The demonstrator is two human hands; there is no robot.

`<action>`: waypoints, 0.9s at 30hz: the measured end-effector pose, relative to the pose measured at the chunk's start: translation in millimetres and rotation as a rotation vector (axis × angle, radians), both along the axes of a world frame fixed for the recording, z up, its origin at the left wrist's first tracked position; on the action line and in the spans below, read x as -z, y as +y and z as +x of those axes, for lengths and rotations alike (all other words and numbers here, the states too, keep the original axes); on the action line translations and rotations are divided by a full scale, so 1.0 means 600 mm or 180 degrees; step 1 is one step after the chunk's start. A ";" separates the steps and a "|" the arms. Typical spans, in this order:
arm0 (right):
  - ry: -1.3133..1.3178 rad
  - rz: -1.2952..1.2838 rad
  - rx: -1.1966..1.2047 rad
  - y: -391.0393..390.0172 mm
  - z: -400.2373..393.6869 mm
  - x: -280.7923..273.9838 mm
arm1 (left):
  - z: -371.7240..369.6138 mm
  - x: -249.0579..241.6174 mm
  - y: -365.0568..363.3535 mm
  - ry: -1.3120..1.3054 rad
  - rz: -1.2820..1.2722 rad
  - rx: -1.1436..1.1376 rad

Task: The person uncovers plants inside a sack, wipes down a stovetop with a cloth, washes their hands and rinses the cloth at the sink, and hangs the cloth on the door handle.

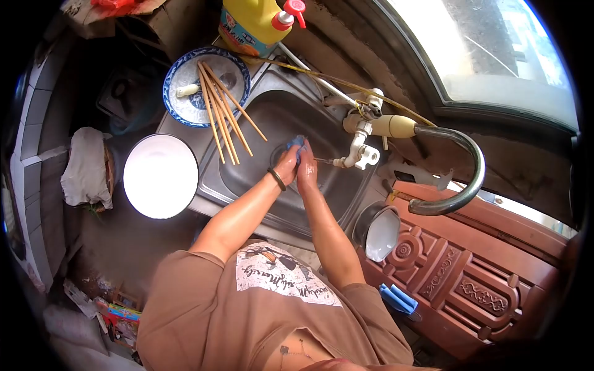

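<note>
At left edge of sink (260,112): chopsticks (221,112) overhanging plate (171,102), liable to roll in if bumped by left hand (286,166), closed with right hand (307,170) around blue cloth (297,141).

Partly hiding the blue cloth (297,141) between left hand (286,166) and right hand (307,167). Cutting off yellow jug (235,17) and red plastic (115,5) at upper edge. Blurring small print on jug's label (240,38).
</note>
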State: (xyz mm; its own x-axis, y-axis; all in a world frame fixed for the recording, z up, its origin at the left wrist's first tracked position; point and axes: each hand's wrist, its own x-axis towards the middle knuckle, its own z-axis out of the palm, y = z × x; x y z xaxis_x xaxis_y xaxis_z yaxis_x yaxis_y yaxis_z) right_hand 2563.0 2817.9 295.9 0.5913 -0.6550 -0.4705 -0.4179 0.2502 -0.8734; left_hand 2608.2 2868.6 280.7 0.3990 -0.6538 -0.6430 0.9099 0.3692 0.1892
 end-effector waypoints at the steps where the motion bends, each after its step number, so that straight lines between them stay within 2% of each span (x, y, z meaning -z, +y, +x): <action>1: 0.0116 -0.1181 -0.0755 0.022 -0.015 0.009 | 0.010 0.052 0.007 0.0187 -0.0203 0.0356; 3: 0.0133 -0.1093 -0.0947 0.051 -0.011 -0.046 | 0.010 0.055 0.017 0.0316 0.0015 0.0338; 5: 0.0163 -0.1394 -0.0892 0.004 -0.003 -0.008 | -0.015 0.021 0.012 -0.0129 -0.0049 0.0297; 6: 0.0171 -0.1544 -0.0868 -0.028 0.007 0.009 | -0.022 -0.012 0.009 -0.0022 0.0063 0.0382; 7: 0.0396 -0.1424 -0.0662 -0.052 0.018 0.003 | -0.033 -0.015 0.013 -0.0165 -0.0126 0.0521; 9: 0.0254 0.0248 0.0252 -0.039 0.023 -0.028 | -0.025 -0.025 0.012 -0.0300 -0.0185 0.0562; 11: 0.0241 -0.0149 -0.0039 0.022 0.030 -0.085 | 0.000 0.000 0.004 -0.0261 -0.0157 0.0348; 13: 0.0151 -0.0282 -0.0226 0.015 0.020 -0.073 | 0.026 0.021 0.014 0.0015 -0.0168 0.0236; 15: 0.0041 -0.0411 -0.0415 -0.001 0.012 -0.054 | 0.013 0.051 0.007 0.0225 -0.0170 0.0439; 17: -0.0101 -0.0519 -0.0612 -0.016 0.014 -0.042 | -0.006 -0.025 0.011 -0.0190 0.0042 0.0753; 19: 0.0069 -0.0162 -0.0059 -0.052 0.024 -0.053 | -0.037 -0.034 0.010 -0.0226 -0.0404 0.0510; 21: -0.0018 0.0207 0.0414 -0.047 0.006 -0.009 | -0.024 -0.039 0.002 -0.0452 -0.0155 0.0498; 23: 0.0079 0.0092 0.0140 0.038 0.019 -0.097 | 0.007 -0.014 0.002 -0.0190 -0.0020 0.0483; 24: 0.0033 -0.0707 -0.0278 0.049 0.001 -0.070 | 0.020 0.009 0.007 -0.0047 0.0055 0.0488; 25: -0.0006 -0.1495 -0.0686 0.055 -0.012 -0.051 | 0.029 0.023 0.015 0.0033 -0.0715 0.0360; 26: -0.0054 -0.1331 -0.0536 0.044 -0.018 -0.035 | 0.013 0.026 0.013 -0.0010 -0.0345 0.0390; 27: -0.0119 -0.1168 -0.0394 0.023 -0.007 -0.029 | 0.010 -0.022 0.018 -0.0070 0.0025 0.0409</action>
